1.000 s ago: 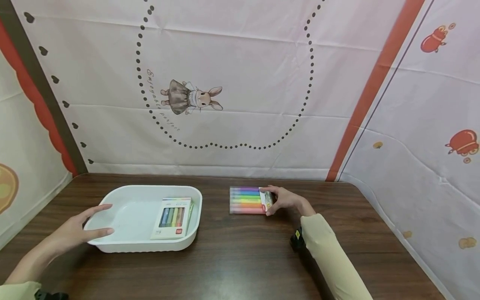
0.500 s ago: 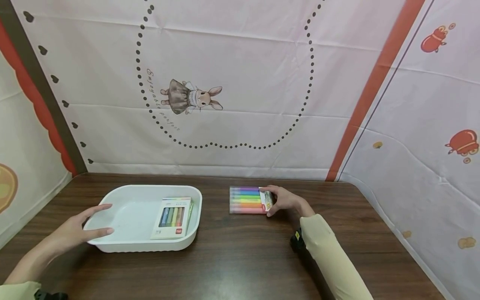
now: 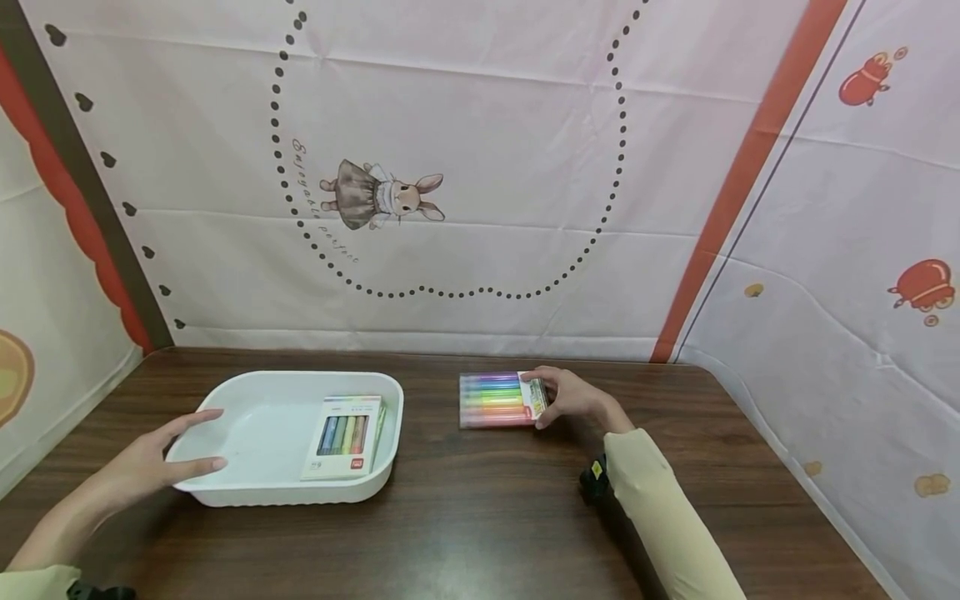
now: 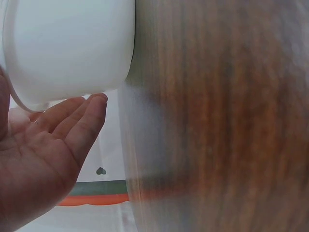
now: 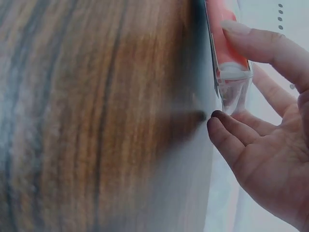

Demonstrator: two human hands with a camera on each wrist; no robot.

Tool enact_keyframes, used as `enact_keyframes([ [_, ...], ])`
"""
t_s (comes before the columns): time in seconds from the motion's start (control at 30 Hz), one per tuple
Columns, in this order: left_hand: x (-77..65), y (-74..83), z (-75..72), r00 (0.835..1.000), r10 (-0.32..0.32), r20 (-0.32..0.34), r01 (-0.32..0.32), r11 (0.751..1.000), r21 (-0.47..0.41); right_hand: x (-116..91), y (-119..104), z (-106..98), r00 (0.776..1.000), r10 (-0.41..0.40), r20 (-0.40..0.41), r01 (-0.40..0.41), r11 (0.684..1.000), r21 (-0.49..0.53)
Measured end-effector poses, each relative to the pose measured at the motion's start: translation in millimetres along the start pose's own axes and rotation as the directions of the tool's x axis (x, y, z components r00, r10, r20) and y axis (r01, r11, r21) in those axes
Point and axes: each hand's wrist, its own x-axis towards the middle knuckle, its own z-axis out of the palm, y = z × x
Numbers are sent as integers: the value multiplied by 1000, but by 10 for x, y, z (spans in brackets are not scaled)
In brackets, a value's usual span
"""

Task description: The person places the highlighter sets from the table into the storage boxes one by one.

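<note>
A white plastic basin (image 3: pixel 258 433) stands on the left of the table. My left hand (image 3: pixel 150 458) holds its left rim, thumb and index finger over the edge; in the left wrist view, the other fingers lie outside the basin wall. Inside the basin, to the right, a white box of colored sticks (image 3: pixel 343 437) leans on another flat packet, mostly hidden. A clear pack of rainbow-colored markers (image 3: pixel 491 400) lies right of the basin. My right hand (image 3: pixel 573 396) pinches the pack's right end between thumb and fingers; the right wrist view shows the thumb on the red marker (image 5: pixel 227 41).
The dark wood table (image 3: pixel 465 517) reaches back to a white printed cloth (image 3: pixel 480 167) hanging behind it. More cloth (image 3: pixel 840 275) hangs along the right side. A black wrist device (image 3: pixel 595 479) sits under my right sleeve.
The right end of the marker pack has tilted up slightly in my right hand, which has shifted a little. My left hand and the basin have stayed in place.
</note>
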Motion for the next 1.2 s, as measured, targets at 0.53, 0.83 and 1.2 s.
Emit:
enact_keyframes([
  [0.53, 2, -11, -6, 1000, -8, 0, 8, 1000, 11, -32, -48, -46, 1000, -23, 4, 23, 999, 41],
  [0.83, -3, 10, -21, 1000, -24, 18, 23, 1000, 14, -51, 38, -58, 993, 114, -28, -104, 963, 248],
  [1.2, 18, 16, -27, 999, -39, 34, 38, 999, 21, -94, 61, -41, 983, 182, -1, -162, 877, 452],
])
